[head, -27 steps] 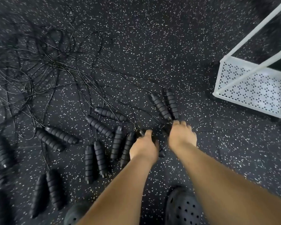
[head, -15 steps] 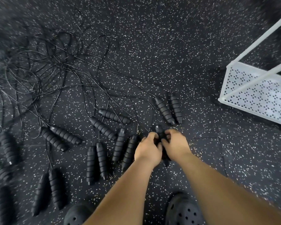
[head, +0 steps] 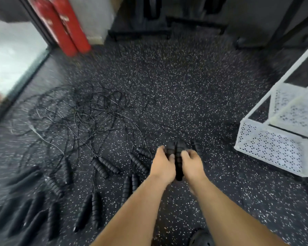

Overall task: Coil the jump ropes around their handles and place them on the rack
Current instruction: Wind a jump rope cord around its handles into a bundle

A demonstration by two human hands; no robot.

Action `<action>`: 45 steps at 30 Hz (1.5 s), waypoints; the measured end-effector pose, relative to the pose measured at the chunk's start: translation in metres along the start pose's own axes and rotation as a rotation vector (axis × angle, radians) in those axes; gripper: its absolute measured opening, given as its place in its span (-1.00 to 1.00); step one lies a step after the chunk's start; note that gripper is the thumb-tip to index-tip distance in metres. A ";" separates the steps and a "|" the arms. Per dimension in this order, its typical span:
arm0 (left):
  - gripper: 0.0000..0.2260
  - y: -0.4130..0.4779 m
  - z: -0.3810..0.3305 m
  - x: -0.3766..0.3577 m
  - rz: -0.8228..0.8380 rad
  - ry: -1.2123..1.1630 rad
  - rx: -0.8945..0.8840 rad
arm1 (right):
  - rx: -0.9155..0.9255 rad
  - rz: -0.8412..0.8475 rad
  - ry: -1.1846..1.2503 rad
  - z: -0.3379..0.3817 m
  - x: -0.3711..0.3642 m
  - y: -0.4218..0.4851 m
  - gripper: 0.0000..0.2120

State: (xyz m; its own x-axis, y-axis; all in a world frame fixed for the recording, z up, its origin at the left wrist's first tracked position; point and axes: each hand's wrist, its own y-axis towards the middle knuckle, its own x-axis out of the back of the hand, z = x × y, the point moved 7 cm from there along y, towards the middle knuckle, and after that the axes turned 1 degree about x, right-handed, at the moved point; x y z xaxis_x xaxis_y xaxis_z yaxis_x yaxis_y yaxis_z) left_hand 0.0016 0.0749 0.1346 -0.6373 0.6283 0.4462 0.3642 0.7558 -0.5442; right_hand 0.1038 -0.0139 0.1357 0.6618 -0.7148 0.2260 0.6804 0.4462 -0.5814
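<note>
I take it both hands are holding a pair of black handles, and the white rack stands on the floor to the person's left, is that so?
Not quite. The head view shows the white rack on the floor to the person's right, not left. The rest holds: the left hand and the right hand both grip the pair of black handles.

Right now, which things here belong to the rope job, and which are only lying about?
For the job: the held handles, gripped by left hand and right hand; the loose jump ropes; the white rack.
Just lying about: the red cylinders; the black frame behind.
</note>
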 end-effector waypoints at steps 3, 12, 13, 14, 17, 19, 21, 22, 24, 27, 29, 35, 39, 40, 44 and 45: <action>-0.64 -0.038 -0.032 0.038 -0.050 -0.005 -0.053 | 0.075 0.027 0.048 0.034 0.004 -0.045 -0.57; -0.63 -0.156 -0.122 0.116 -0.174 -0.008 -0.313 | 0.370 0.017 0.098 0.134 0.032 -0.160 -0.70; -0.61 -0.168 -0.132 0.123 -0.178 -0.022 -0.330 | 0.400 0.018 0.113 0.144 0.035 -0.171 -0.68; -0.59 -0.180 -0.141 0.130 -0.177 -0.041 -0.349 | 0.438 0.014 0.125 0.155 0.040 -0.183 -0.71; -0.49 -0.212 -0.171 0.149 -0.133 -0.128 -0.419 | 0.567 -0.002 0.164 0.193 0.056 -0.220 -0.84; -0.47 -0.236 -0.192 0.164 -0.098 -0.166 -0.503 | 0.652 -0.011 0.166 0.218 0.066 -0.242 -0.85; -0.46 -0.267 -0.213 0.181 -0.061 -0.178 -0.610 | 0.745 -0.015 0.168 0.243 0.076 -0.269 -0.84; -0.43 -0.279 -0.222 0.189 -0.047 -0.173 -0.663 | 0.787 -0.006 0.179 0.257 0.080 -0.283 -0.82; -0.33 -0.301 -0.239 0.208 -0.055 -0.152 -0.764 | 0.889 -0.003 0.196 0.283 0.087 -0.315 -0.79; -0.37 -0.339 -0.266 0.240 -0.165 -0.127 -0.953 | 1.065 -0.020 0.183 0.319 0.093 -0.367 -0.76; -0.39 -0.365 -0.280 0.261 -0.280 -0.148 -1.051 | 1.179 -0.022 0.189 0.336 0.094 -0.398 -0.74; -0.55 -0.352 -0.266 0.279 -0.370 -0.128 -0.993 | 1.244 -0.047 0.001 0.332 0.071 -0.407 -0.75; -0.61 -0.295 -0.219 0.262 -0.298 0.114 -0.773 | 1.109 -0.124 -0.339 0.288 0.047 -0.348 -0.86; -0.59 -0.282 -0.204 0.257 -0.281 0.163 -0.723 | 1.083 -0.143 -0.428 0.277 0.042 -0.334 -0.85; -0.55 -0.235 -0.154 0.232 -0.180 0.363 -0.611 | 1.046 -0.322 -0.720 0.243 0.034 -0.290 -0.56; -0.52 -0.225 -0.145 0.224 -0.139 0.406 -0.623 | 1.044 -0.287 -0.820 0.235 0.026 -0.277 -0.40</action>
State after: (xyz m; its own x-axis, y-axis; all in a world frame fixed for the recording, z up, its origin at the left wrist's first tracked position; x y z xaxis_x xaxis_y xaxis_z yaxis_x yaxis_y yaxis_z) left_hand -0.1250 0.0719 0.4600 -0.4492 0.4473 0.7734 0.6918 0.7219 -0.0157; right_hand 0.0061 -0.0294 0.4863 0.2038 -0.4908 0.8471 0.5023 0.7951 0.3399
